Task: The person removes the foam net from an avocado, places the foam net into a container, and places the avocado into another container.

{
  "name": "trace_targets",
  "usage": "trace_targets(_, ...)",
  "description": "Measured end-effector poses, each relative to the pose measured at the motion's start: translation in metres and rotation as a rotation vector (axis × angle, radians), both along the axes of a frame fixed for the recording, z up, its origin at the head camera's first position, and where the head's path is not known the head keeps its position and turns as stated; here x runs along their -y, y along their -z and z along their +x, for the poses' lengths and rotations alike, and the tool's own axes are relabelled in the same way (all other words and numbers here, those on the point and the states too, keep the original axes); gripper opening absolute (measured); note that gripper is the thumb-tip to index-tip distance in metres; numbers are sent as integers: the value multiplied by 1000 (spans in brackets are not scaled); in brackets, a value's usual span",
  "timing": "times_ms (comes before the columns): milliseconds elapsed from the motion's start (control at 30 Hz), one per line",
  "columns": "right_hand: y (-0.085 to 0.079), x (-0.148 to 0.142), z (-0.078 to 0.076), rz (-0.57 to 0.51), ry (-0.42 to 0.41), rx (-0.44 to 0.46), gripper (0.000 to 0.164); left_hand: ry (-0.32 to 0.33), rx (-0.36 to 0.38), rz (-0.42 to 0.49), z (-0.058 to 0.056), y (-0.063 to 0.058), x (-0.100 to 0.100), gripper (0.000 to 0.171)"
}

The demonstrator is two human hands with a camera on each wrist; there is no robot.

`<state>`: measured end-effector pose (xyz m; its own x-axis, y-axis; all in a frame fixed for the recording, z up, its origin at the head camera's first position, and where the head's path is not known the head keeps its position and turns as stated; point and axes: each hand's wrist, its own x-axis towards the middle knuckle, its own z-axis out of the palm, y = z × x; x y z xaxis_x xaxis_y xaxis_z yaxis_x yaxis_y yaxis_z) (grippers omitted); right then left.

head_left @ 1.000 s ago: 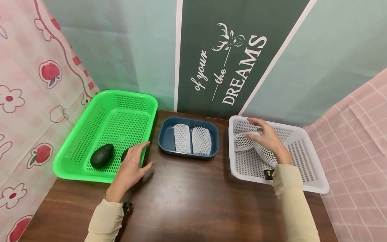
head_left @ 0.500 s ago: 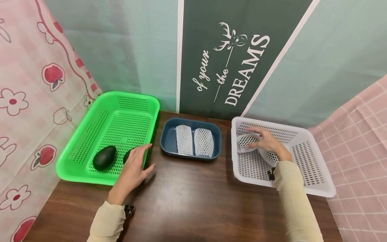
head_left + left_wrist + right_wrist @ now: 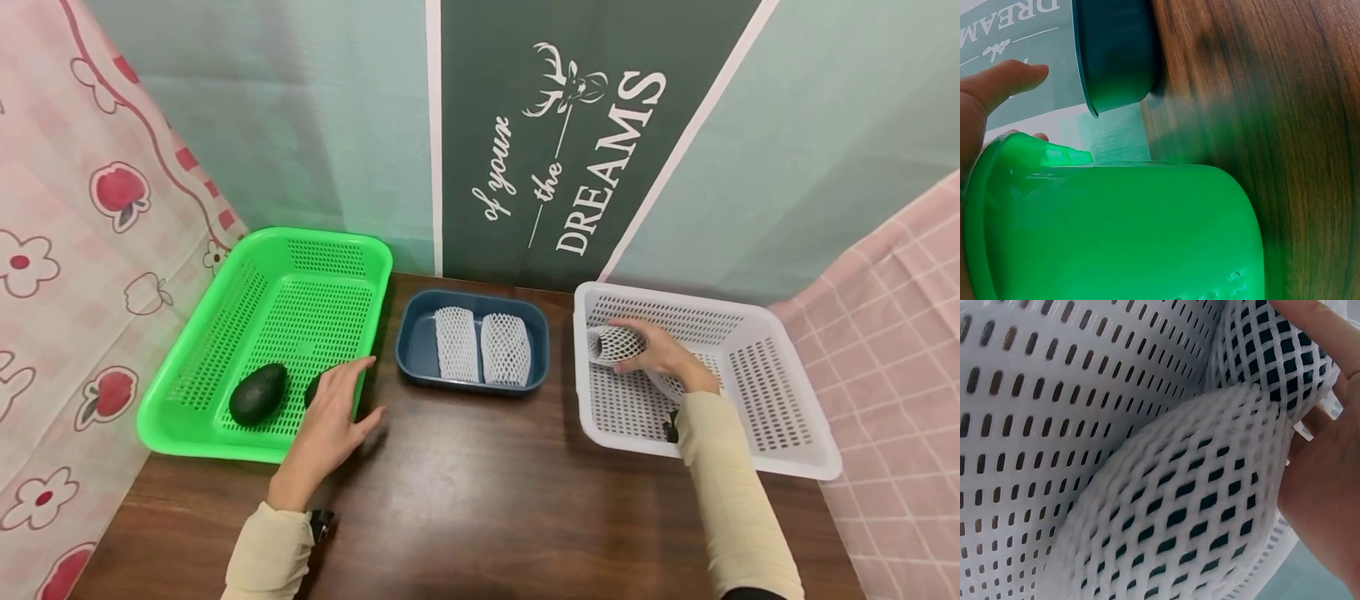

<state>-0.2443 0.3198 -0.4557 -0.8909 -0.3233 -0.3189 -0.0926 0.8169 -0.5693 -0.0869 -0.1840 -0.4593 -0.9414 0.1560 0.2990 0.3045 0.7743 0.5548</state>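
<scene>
In the head view, my right hand (image 3: 667, 354) reaches into the white basket (image 3: 772, 392) and grips a dark avocado in a white foam net (image 3: 618, 343), thumb and fingers on opposite sides. A second netted avocado (image 3: 1172, 506) lies against it, partly under the hand. My left hand (image 3: 330, 425) hangs over the right rim of the green basket (image 3: 202, 446), fingers loosely spread and holding nothing. Inside that basket sits a bare dark avocado (image 3: 257, 394); another (image 3: 312, 388) is mostly hidden behind the left hand.
Between the baskets stands a blue tray (image 3: 418, 354) with two white foam nets (image 3: 455, 346) side by side. All of it rests on a brown wooden table (image 3: 465, 500). A printed cloth backdrop (image 3: 337, 125) rises behind, with pink curtains at both sides.
My right hand has lowered and closed round the netted avocado, which has turned so its dark end shows through the net. The left hand has stayed in place.
</scene>
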Motion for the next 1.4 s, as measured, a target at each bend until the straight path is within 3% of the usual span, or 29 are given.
trace_targets(200,-2,2,-2,22,-15,18,95,-5,4,2,0,-1,0,76)
trace_targets(533,-5,5,4,107,28,-33,88,-4,24,-10,2,0,0,75)
trace_targets(733,-7,5,6,76,73,-19,84,-5,35,1,2,1,0,75)
trace_targets(1400,-33,4,15,64,68,-94,87,7,25,3,1,1,0,75)
